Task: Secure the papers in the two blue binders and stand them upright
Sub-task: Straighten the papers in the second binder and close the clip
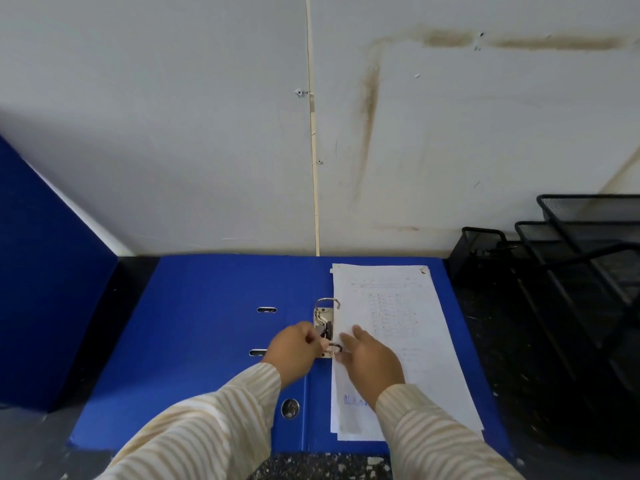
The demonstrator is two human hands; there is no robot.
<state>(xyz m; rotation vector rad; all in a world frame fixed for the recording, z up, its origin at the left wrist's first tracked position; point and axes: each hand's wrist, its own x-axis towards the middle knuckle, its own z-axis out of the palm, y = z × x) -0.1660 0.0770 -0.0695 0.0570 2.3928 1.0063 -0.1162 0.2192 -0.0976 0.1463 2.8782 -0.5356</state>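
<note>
Fingers, left hand [294, 348]: curled, tips [313, 337] pinched together at the clip mechanism [323, 327], just beside its lower ring [335, 347]; which part they hold is hidden by the knuckles.
Fingers, right hand [370, 358]: straight and a little spread, lying flat [358, 332] on the left margin of the papers [415, 323]; they grip nothing.
Writing: faint printed rows run down the top sheet, too small to read; a short blue handwritten mark near its lower left corner is blurred and partly under the right wrist.
Arm pose: both forearms, in cream striped sleeves [207, 427], reach forward from the bottom edge; the hands sit close together on either side of the lower ring.
Open binder [207, 341]: blue, lying flat on the dark speckled bench [519, 341], covers spread, papers stacked on its right half.
Upper ring [327, 301]: arched over the papers' edge; whether it is closed I cannot tell.
Second binder [41, 289]: blue, standing at the left, beside the wall [173, 133].
Mesh trays [588, 254]: black, on the bench to the right.
</note>
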